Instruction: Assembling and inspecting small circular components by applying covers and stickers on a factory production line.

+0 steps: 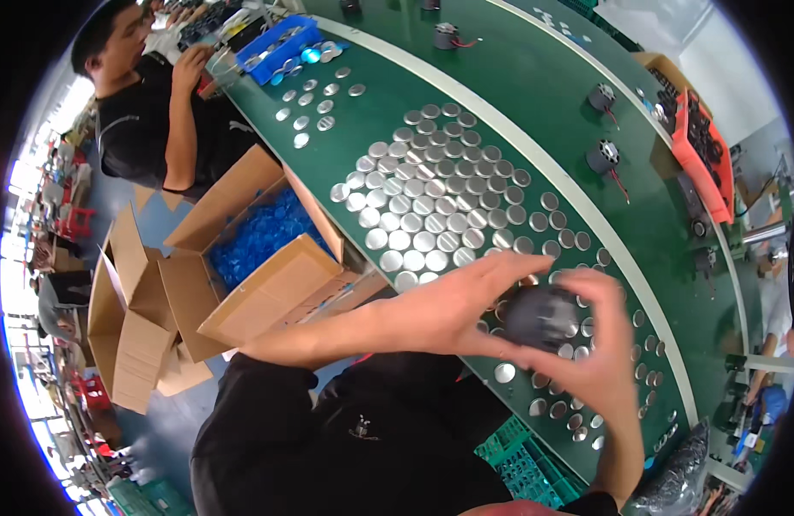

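Note:
Over the green table, a dark, round motor [537, 318] sits between my two hands, smeared by motion. My left hand [465, 301] reaches in from the left, its fingers over the far side and its thumb along the near side. My right hand [599, 353] curves around the other side, with bent fingers and the thumb below. Many small silver discs [448, 199] lie flat on the table under and beyond my hands, some hidden by them.
Similar motors with red wires [603, 157] stand past a white line. An orange bin [705, 159] with dark parts is at the right. At left, an open carton [319, 262] holds blue plastic pieces. A co-worker [147, 112] sits near a blue tray [281, 50].

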{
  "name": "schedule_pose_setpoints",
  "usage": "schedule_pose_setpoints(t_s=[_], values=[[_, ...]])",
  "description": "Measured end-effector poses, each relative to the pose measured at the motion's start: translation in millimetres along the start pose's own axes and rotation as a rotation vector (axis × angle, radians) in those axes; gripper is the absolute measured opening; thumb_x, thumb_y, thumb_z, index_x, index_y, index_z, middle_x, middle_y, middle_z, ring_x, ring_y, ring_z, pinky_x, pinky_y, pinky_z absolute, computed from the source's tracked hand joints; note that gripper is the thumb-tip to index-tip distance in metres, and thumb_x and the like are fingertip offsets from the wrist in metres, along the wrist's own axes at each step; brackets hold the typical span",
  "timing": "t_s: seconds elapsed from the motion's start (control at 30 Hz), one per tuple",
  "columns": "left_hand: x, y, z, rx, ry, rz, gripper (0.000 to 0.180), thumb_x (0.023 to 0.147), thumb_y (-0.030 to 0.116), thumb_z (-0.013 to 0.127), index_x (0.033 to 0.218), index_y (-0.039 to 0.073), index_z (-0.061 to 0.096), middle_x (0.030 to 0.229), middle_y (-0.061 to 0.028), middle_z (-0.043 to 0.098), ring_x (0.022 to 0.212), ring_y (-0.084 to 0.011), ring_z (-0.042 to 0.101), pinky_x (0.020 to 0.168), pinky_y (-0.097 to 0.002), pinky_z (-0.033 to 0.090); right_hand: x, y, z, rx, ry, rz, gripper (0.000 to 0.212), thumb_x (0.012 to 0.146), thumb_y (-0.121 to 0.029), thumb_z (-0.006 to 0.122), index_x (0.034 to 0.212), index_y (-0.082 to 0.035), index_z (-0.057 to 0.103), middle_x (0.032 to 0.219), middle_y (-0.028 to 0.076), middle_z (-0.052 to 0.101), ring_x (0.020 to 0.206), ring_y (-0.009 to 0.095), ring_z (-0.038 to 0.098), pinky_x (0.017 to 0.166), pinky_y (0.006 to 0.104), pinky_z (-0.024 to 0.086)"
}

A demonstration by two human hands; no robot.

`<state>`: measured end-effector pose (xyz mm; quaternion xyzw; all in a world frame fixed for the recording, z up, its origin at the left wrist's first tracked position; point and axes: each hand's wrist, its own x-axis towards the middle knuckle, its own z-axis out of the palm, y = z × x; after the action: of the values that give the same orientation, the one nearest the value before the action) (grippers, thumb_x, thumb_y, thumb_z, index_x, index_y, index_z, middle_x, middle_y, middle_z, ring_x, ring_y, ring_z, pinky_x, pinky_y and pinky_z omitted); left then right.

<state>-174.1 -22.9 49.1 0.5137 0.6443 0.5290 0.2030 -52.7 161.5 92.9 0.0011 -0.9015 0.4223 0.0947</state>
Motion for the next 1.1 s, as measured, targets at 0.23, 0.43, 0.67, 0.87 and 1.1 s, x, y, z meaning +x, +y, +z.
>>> schedule_pose_setpoints(t_s=[0.23, 0.43, 0.67, 0.87, 1.1], values=[[-115, 0, -77, 0.135, 0.493, -0.424, 0.073, 0.075, 0.008, 0.084, 0.137, 0.001, 0.046, 0.125, -0.0124, 0.060, 0.114, -0.0193, 0.060, 0.098, -0.0343, 0.049, 173, -8, 95, 0.162, -0.123, -0.209, 0.036, 0.089, -0.024, 0.071, 0.114, -0.001, 0.058, 0.094, 0.009, 0.066, 0.088, 0.020, 0.063, 0.082, 0.0342, 0.050], [-195, -26, -69, 0.213, 0.697, -0.484, 0.067, 0.070, 0.007, 0.085, 0.128, 0.003, 0.052, 0.120, -0.0135, 0.062, 0.114, -0.0231, 0.061, 0.098, -0.0354, 0.049, 366, 90, 226, -0.405, 0.039, -0.137, 0.051, 0.086, -0.036, 0.071, 0.119, 0.001, 0.060, 0.124, 0.022, 0.057, 0.114, 0.039, 0.057, 0.095, 0.0451, 0.049], [-163, -37, -71, 0.196, 0.702, -0.421, 0.070, 0.071, 0.009, 0.085, 0.130, 0.003, 0.048, 0.117, -0.0134, 0.063, 0.112, -0.0243, 0.061, 0.097, -0.0365, 0.048, 376, 95, 212, -0.387, 0.057, -0.301, 0.032, 0.080, -0.031, 0.072, 0.094, -0.003, 0.068, 0.094, 0.021, 0.066, 0.092, 0.039, 0.064, 0.079, 0.0423, 0.052], [-78, -23, -70, 0.047, 0.537, -0.156, 0.073, 0.068, 0.010, 0.082, 0.132, 0.005, 0.048, 0.119, -0.0139, 0.059, 0.109, -0.0271, 0.062, 0.093, -0.0366, 0.050, 146, -34, 60, 0.187, 0.067, -0.449, 0.028, 0.089, -0.006, 0.065, 0.116, 0.002, 0.063, 0.111, 0.009, 0.063, 0.102, 0.016, 0.061, 0.091, 0.0287, 0.047], [-24, 2, 20, -0.018, 0.161, 0.069, 0.077, 0.063, 0.011, 0.081, 0.133, 0.007, 0.048, 0.116, -0.0142, 0.059, 0.107, -0.0308, 0.061, 0.092, -0.0384, 0.049, -20, -35, 8, -0.081, 0.155, -0.365, 0.040, 0.073, -0.004, 0.077, 0.111, -0.004, 0.069, 0.107, 0.010, 0.062, 0.090, 0.019, 0.062, 0.076, 0.0311, 0.051]])
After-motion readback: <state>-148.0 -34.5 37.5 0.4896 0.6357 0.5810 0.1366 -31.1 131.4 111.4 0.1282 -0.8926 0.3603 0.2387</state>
